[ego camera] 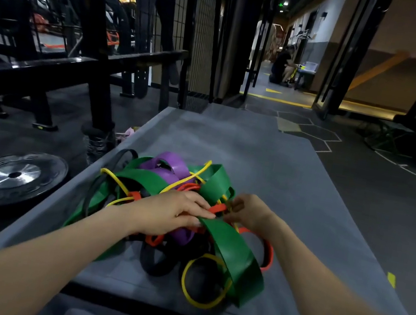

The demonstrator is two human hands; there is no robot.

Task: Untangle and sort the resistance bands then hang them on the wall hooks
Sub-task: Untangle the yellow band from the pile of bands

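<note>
tangled resistance bands (165, 205) sit mid-mat (295, 178) toward its left edge — left hand (172, 213) presses flat on the wide green band (234, 256), right hand (247, 211) pinches the orange band (217, 209). a floor plate (8, 177) reads "rogue".

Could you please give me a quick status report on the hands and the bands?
Left hand flat on the tangled bands. Right hand pinching the orange band. Pile unsorted on the grey mat, nothing hung. Green, yellow, purple loops interlock.
</note>
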